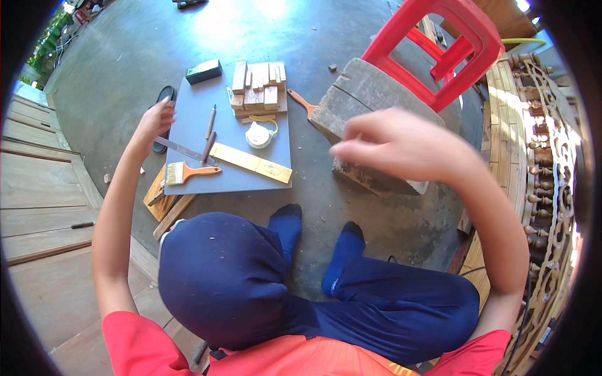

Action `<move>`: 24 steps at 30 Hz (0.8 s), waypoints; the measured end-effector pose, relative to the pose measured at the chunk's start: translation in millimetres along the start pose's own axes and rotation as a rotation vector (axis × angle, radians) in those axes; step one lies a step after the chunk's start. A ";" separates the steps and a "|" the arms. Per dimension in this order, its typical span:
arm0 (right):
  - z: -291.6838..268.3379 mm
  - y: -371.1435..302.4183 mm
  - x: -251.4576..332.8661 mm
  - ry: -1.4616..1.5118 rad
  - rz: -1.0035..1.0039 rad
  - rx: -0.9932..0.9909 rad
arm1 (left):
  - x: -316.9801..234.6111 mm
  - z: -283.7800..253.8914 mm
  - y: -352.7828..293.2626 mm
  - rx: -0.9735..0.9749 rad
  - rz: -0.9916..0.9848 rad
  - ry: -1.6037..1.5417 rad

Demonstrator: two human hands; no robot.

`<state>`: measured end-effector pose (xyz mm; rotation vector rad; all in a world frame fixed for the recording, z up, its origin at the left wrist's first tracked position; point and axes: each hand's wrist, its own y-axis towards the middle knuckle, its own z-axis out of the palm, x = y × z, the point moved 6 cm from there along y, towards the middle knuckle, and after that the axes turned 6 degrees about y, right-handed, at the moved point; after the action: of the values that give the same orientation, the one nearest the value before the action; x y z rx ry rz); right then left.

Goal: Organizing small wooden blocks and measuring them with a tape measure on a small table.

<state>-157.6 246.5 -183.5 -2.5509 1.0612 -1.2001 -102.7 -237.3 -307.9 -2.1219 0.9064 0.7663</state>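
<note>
My left hand is raised at the left edge of a grey board, near a black sandal. Its fingers are loosely bent and blurred, with nothing visible in them. My right hand hovers over a worn wooden block, thumb and fingers apart, slightly blurred and holding nothing I can see. On the board lie a paintbrush with an orange handle, a try square, a pen-like tool, a yellow flat strip, a round white case with yellow cord and several stacked wood pieces.
A dark green block sits at the board's far left corner. Another brush touches the wooden block. A red plastic stool stands behind it. Wooden panels line the left; carved woodwork leans at the right.
</note>
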 end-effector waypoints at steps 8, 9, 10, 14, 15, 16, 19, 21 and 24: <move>150.7 165.0 -60.0 -0.344 0.034 0.290 | 265.0 -101.7 -0.9 -0.194 -0.390 -0.023; 160.1 179.7 -84.9 0.079 0.203 0.196 | 275.5 -92.4 -5.4 -0.184 -0.389 -0.029; 174.9 189.2 -118.7 0.498 0.399 0.092 | 263.1 -53.3 -6.7 -0.147 -0.386 -0.059; 231.7 226.3 -144.9 0.726 0.445 -0.360 | 242.4 -8.0 -29.1 -0.117 -0.381 -0.153; 249.1 240.5 -162.4 0.726 0.428 -0.500 | 230.8 -0.8 -25.7 -0.108 -0.361 -0.172; 263.5 252.8 -151.3 0.818 0.410 -0.522 | 234.7 -13.3 -31.2 -0.164 -0.381 -0.164; 265.7 258.9 -146.7 0.884 0.432 -0.639 | 241.2 -16.6 -16.4 -0.263 -0.381 -0.096; 256.4 258.2 -146.8 0.945 0.474 -0.717 | 227.6 -13.5 -3.8 -0.172 -0.215 -0.019; 251.3 260.9 -144.3 0.909 0.534 -0.721 | 222.2 -3.4 15.2 -0.189 -0.258 -0.062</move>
<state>-181.9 102.7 -545.1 -1.7188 2.5330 -2.1043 15.3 -329.2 -473.0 -2.3078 0.5298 0.8042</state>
